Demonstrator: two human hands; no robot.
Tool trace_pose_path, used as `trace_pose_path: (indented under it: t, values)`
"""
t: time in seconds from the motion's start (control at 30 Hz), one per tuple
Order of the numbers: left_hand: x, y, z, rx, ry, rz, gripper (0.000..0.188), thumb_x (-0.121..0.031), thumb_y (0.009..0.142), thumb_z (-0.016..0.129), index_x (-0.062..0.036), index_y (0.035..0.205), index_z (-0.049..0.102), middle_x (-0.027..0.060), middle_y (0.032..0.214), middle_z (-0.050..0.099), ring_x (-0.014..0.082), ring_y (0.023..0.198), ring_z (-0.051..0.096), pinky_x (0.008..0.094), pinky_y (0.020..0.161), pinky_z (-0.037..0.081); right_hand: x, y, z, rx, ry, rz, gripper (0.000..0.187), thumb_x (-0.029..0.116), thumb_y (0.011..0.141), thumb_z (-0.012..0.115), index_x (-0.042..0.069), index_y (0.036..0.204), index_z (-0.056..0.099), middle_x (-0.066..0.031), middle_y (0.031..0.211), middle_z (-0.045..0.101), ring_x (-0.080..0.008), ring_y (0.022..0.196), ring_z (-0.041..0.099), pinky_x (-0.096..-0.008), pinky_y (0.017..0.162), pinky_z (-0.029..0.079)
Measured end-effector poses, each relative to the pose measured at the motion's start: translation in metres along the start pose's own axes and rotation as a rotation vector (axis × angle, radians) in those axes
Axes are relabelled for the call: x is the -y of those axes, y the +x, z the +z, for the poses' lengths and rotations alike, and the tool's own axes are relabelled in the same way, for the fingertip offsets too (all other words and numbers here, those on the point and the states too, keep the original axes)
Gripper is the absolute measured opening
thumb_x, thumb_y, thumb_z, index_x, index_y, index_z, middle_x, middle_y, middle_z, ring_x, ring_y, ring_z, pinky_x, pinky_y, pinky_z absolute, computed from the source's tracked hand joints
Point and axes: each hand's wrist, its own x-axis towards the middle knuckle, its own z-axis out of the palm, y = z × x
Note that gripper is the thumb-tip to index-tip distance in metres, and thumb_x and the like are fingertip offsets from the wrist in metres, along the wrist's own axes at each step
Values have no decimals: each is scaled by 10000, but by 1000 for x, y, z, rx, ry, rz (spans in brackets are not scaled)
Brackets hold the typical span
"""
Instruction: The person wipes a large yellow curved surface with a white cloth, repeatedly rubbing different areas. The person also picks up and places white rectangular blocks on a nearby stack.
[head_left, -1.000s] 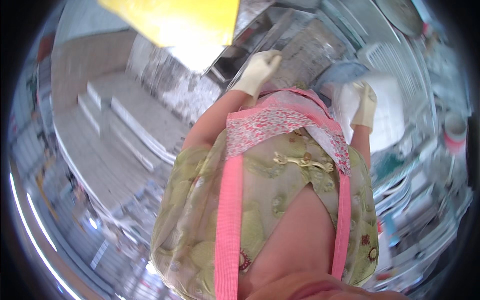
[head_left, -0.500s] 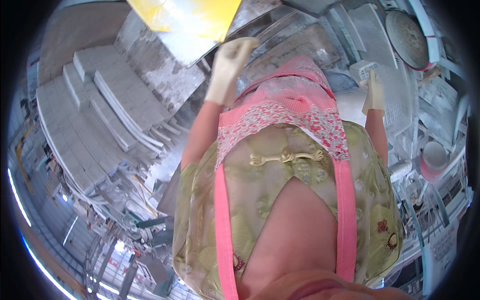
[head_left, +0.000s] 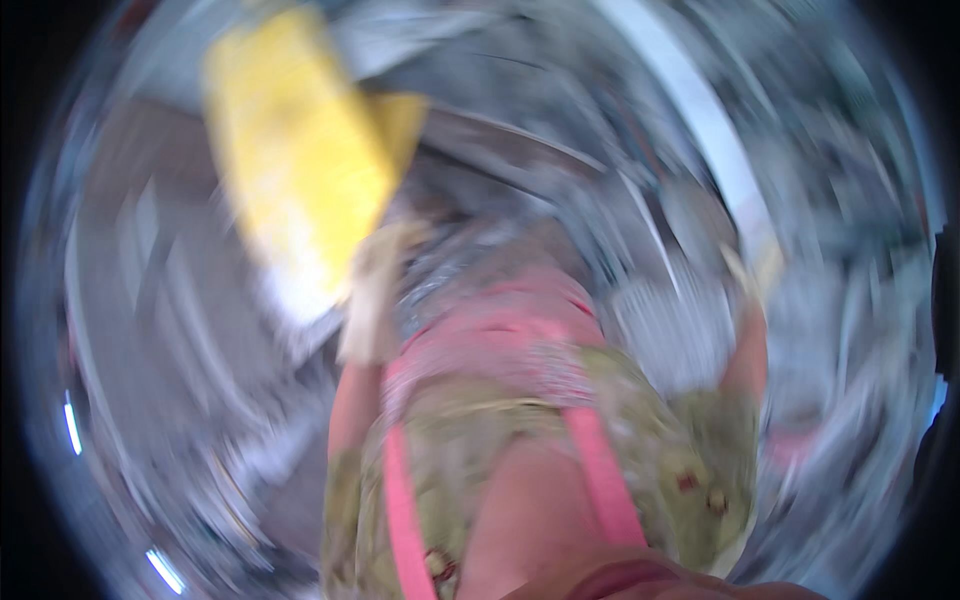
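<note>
The picture is smeared by motion. My left hand, in a pale glove, is in front of my apron at the left, beside the lower edge of a bright yellow sheet-like thing. Whether it touches that yellow thing is hidden by the blur, and its fingers run together. My right hand, gloved too, is raised at the right, near the lower end of a long pale curved strip. Its thumb stands apart from its fingers, with nothing visible between them. A pink apron covers my front.
Stacked grey slabs or boards spread along the left. A brown bar crosses ahead of me. Below my right hand is a whitish ribbed surface. Further clutter at the right is too blurred to name.
The view has swung and blurred. The yellow thing now shows lower and more fully, at the left. My left hand appears lower and further left; my right hand appears lower, its thumb spread.
</note>
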Motion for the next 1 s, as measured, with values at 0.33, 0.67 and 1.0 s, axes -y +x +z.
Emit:
trace_pose_path:
  t: [0.33,0.67,1.0]
  values:
    - [105,-17,-283,-1425,486,-789,620,-289,940,602,-98,1508,441,139,1180,687,303,1003,682,451,916,528,4,49,-31,113,109,39,893,189,702,885,-8,1444,429,-171,1182,649,-352,1126,609,-428,1016,464]
    - [86,-20,-134,-933,-303,-175,532,-307,1043,543,54,1425,466,258,1314,611,344,1216,615,393,1080,488,85,96,-71,140,-71,80,934,372,664,903,71,1425,453,-189,1150,668,-389,1110,630,-472,955,497]
    - [-7,54,4,-281,-13,-187,491,-280,991,605,1,1390,544,155,1134,707,230,1066,677,329,964,524,51,118,-45,131,-89,-50,1051,356,627,915,137,1501,375,-250,1143,684,-446,1038,668,-521,886,532]
